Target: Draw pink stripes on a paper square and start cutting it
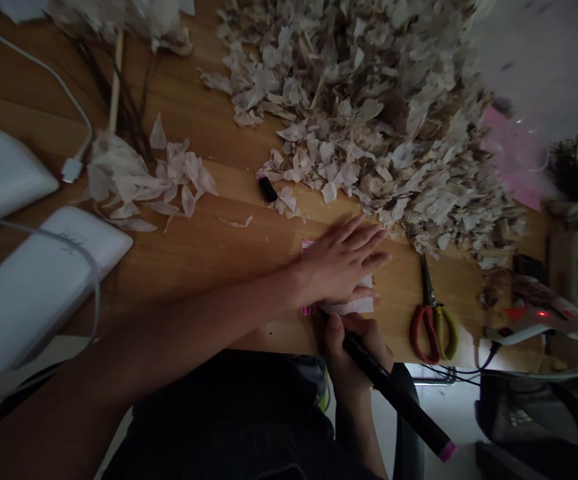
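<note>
My left hand [341, 267] lies flat with fingers stretched out, pressing on a small white piece of paper [363, 305] near the table's front edge. Pink marks show at the paper's left side; the hand covers most of it. A black marker [401, 400] with a pink end is gripped in my right hand [356, 350], just below the left one. Its tip meets the paper's lower edge, by the pink strokes, though the contact is partly hidden. The marker's black cap [267, 189] rests on the table beyond my left hand.
A large heap of dry, pale petals [369, 113] covers the back of the wooden table [179, 267]. Scissors [433, 327] with red and yellow-green handles lie at right, near a power strip [533, 327]. White power banks [53, 280] with a cable [91, 127] are at left, beside loose petals [139, 173].
</note>
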The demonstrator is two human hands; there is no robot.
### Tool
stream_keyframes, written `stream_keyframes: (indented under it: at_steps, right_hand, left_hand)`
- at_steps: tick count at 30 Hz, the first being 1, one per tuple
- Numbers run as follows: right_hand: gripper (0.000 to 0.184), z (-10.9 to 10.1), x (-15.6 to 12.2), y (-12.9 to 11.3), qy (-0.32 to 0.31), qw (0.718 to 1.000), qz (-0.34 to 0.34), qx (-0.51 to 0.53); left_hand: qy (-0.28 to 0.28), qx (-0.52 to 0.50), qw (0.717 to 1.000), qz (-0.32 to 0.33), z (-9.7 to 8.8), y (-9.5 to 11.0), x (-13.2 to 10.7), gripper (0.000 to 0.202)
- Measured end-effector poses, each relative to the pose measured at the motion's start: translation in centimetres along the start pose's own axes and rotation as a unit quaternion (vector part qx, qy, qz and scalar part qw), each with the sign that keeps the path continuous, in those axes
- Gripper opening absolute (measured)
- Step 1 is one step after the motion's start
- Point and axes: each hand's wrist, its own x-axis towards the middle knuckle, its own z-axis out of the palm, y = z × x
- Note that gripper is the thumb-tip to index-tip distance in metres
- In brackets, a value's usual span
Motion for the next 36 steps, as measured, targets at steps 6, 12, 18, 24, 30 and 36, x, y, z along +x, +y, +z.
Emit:
stream_keyframes:
  at_steps: [6, 12, 18, 24, 30, 36]
  right_hand:
    - [0.038, -0.3, 1.5, -1.8, 0.027, 0.999, -0.034, 0.000]
    - [0.039, -0.2, 1.8, -2.2, 0.037, 0.998, -0.049, -0.004]
    - [0.036, -0.3, 1.9, -2.3, 0.038, 0.997, -0.066, 0.009]
    - [0.032, -0.4, 2.0, -2.2, 0.039, 0.996, -0.077, 0.007]
    - [0.032, -0.5, 1.9, -2.2, 0.035, 0.996, -0.075, -0.011]
    - [0.031, -0.6, 1.6, -2.3, 0.023, 0.998, -0.057, -0.012]
  left_hand:
    - [0.007, 0.004, 1.000, 0.001, 0.0, 0.0, 0.0, 0.065]
    - [-0.005, 0.005, 1.000, 0.000, -0.2, 0.0, -0.1, 0.065]
    - [-0.005, -0.003, 1.000, 0.001, -0.2, 0.0, 0.0, 0.064]
    - [-0.006, -0.006, 1.000, -0.002, -0.1, -0.1, 0.0, 0.065]
    - [-0.001, 0.000, 1.000, 0.000, -0.2, 0.0, -0.1, 0.065]
    - [-0.009, -0.010, 1.000, -0.001, -0.4, -0.1, 0.0, 0.064]
